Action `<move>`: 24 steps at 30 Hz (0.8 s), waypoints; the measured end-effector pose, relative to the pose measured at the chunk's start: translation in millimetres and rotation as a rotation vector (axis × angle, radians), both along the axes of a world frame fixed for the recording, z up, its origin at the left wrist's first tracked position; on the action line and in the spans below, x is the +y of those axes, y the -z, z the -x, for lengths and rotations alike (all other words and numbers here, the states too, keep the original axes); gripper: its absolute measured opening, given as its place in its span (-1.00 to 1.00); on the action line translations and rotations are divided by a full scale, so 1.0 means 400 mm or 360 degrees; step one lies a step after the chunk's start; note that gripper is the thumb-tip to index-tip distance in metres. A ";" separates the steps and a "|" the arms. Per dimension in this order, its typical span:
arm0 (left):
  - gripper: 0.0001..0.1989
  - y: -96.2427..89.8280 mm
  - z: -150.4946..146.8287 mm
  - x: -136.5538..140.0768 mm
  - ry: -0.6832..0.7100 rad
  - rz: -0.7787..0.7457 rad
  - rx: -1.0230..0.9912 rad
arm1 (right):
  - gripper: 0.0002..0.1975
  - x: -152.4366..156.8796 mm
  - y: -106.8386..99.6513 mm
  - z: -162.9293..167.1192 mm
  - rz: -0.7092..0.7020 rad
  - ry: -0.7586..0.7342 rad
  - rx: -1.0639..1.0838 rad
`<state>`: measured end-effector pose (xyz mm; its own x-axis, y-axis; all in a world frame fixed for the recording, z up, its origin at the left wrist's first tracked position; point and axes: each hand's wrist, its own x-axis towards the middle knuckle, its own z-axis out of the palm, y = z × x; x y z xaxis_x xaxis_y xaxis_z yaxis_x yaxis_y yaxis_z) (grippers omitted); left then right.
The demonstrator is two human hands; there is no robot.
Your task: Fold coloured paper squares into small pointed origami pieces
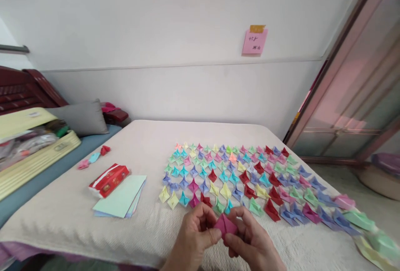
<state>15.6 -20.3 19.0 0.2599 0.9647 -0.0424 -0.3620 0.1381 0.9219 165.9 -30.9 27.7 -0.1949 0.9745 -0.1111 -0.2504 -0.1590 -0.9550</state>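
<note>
At the bottom centre of the frame both hands meet over the near edge of the cream quilted cloth-covered table (78,217). The left hand (195,233) comes up from below with its fingers curled inward and the thumb laid across the front, pinching the left side of a small magenta folded paper piece (225,225). The right hand (253,242) mirrors it, knuckles up, thumb and forefinger closed on the right side of the same paper. So the paper sits between the two hands, held by both, just above the cloth and right in front of the nearest row of finished pieces.

Beyond the hands, across the middle of the frame, lies a broad spread of small folded paper shapes in yellow, blue, red, green, pink and purple (231,175), set out in rows that run off toward the lower right. To the left of centre a stack of pale green and blue paper sheets (121,198) lies flat, with a red and white packet (108,179) resting on its upper left corner. Farther left, three loose folded pieces, pink, blue and red (93,157), lie near the table edge. On the wall at upper right hangs a pink sticky note (254,41).
</note>
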 end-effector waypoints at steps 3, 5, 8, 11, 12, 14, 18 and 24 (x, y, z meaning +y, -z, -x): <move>-0.78 0.001 -0.004 0.000 0.0019 0.0021 -0.0031 | -0.72 -0.005 0.001 0.002 -0.0014 0.0011 -0.0038; -0.79 0.004 -0.006 0.001 0.0035 0.0011 -0.0046 | -0.74 -0.006 0.005 0.001 -0.0029 0.0028 -0.0066; -0.80 0.007 -0.006 0.003 0.0033 -0.0009 -0.0046 | -0.75 -0.001 0.010 -0.003 -0.0050 0.0001 -0.0086; -0.80 0.007 -0.005 0.004 0.0048 -0.0004 -0.0024 | -0.76 0.005 0.008 -0.008 -0.0042 -0.0064 -0.0082; -0.81 0.006 -0.005 0.003 0.0059 0.0006 -0.0026 | -0.76 0.006 0.006 -0.010 -0.0036 -0.0084 -0.0080; -0.82 0.001 -0.006 0.002 0.0083 0.0043 -0.0048 | -0.76 0.007 0.000 -0.012 -0.0033 -0.0111 -0.0088; -0.87 -0.018 -0.008 -0.002 0.0071 0.0106 -0.0064 | -0.78 0.005 -0.008 -0.019 -0.0055 -0.0136 -0.0099; -0.95 -0.041 -0.013 -0.003 0.0054 -0.0005 0.0098 | -0.77 0.004 -0.017 -0.026 -0.0061 -0.0193 -0.0114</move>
